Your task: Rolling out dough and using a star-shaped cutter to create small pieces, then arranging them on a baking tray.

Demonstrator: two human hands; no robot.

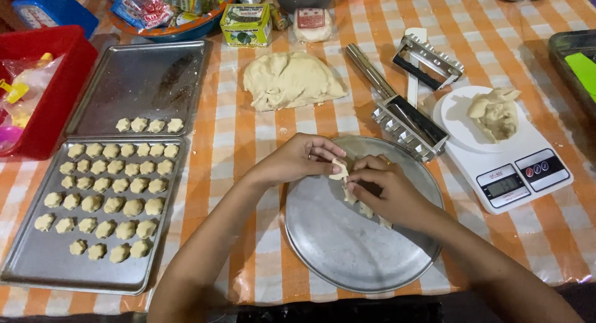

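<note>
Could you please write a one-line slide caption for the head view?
Both hands, left and right, shape a dough piece over a round plate, beside trays of formed pieces.

And here's the counter point(248, 112), filling the whole view, dressed in an orange-and-white checked cloth with a glossy sheen. Soft indoor light from above, gentle shadows, a dark strip along the near edge.
</note>
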